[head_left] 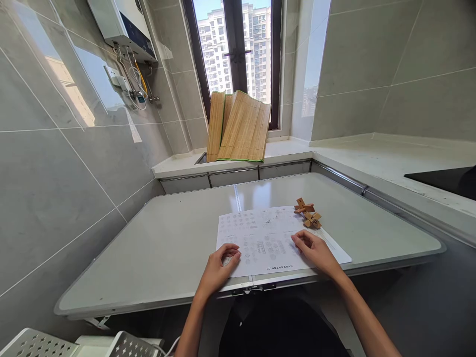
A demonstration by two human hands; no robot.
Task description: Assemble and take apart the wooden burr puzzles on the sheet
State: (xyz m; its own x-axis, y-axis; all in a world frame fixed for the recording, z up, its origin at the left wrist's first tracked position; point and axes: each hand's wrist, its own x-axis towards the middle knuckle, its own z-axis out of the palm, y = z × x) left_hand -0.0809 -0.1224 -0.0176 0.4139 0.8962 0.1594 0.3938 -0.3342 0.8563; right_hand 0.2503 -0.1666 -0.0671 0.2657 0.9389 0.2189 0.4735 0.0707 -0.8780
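A white printed sheet of paper (275, 243), covered in rows of small diagrams, lies flat on the pale folding table (156, 238). A second sheet shows from under its right side. My left hand (219, 265) rests at the sheet's lower left edge, fingers loosely curved, thumb apart, holding nothing. Over the right part of the paper lies my right hand (314, 250), its fingers bent and relaxed with nothing visible in them. Just beyond that hand, two wooden interlocking-piece puzzles (304, 206) (312, 220) sit close together at the paper's upper right corner.
A folded bamboo mat (243, 129) leans against the window behind the table. White counters (372, 153) run along the back and right. At lower left stands a perforated white basket (44, 343). A metal latch (253, 288) sits on the table's front edge.
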